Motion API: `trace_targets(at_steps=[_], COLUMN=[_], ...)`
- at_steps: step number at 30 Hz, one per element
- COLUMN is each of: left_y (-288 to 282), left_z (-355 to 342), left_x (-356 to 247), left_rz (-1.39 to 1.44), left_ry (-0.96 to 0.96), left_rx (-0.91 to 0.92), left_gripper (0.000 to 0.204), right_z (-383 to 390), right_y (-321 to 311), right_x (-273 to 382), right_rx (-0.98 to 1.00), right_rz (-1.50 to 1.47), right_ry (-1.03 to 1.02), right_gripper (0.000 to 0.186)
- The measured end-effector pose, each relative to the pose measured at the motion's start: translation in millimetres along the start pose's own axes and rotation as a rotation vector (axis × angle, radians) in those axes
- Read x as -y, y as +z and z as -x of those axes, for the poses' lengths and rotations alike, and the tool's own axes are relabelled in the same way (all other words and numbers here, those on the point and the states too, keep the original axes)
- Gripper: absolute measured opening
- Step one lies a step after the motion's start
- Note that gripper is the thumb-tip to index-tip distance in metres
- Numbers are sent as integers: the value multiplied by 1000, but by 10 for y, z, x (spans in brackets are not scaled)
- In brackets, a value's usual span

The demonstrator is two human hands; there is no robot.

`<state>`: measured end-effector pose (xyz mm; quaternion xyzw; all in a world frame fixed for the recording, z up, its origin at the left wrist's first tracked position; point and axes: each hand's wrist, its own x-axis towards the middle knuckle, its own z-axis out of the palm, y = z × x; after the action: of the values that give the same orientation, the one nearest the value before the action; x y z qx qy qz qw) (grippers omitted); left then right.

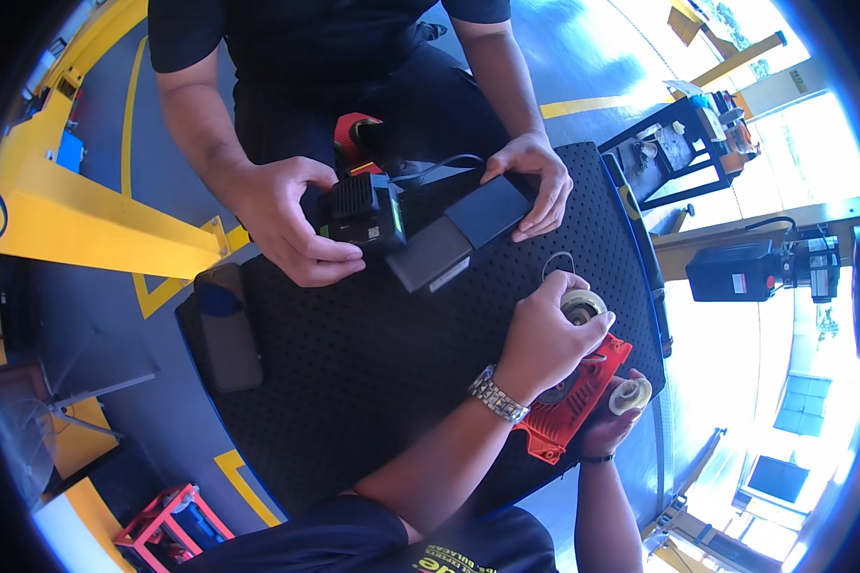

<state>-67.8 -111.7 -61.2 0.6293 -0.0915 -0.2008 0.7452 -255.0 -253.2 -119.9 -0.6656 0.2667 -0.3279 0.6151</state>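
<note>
Orange housing (575, 413) | dark part (560, 389) inside | left fingers (594, 329) grasp wheel (580, 307) | right fingers (627, 422) grasp ring (630, 395)

Printed in yellow on the dark shirt (506, 544) at the lower edge: 1 row of large letters, partly cut off, with smaller capitals beside it. Stuck to the side of the black box (487, 212): 1 pale label (449, 274), too small to read. Marked on the black vented device (355, 199): small pale print (373, 232), illegible. Fixed to the black machine housing (717, 267) at right: 1 pale-and-red label (739, 284), unreadable. Set on the pale beam (769, 94) at upper right: dark characters, blurred.
</note>
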Motion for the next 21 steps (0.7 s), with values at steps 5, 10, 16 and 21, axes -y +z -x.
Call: trace_targets(at_steps=[5, 10, 16, 21], left_y=[26, -16, -19, -3], left_z=[6, -7, 8, 19], left_x=[9, 19, -6, -24], left_rz=[-33, -40, -58, -49], left_ry=[17, 32, 22, -13], left_rx=[-11, 1, -7, 1], left_gripper=[40, 39, 39, 41], right_z=[-12, -1, -1, -20], right_y=[8, 10, 25, -55], right_x=[35, -21, -15, -52], right_rx=[-10, -4, 7, 33], right_rz=[0, 10, 6, -64], right_ry=[-13, 24, 23, 75], right_gripper=[93, 93, 93, 93])
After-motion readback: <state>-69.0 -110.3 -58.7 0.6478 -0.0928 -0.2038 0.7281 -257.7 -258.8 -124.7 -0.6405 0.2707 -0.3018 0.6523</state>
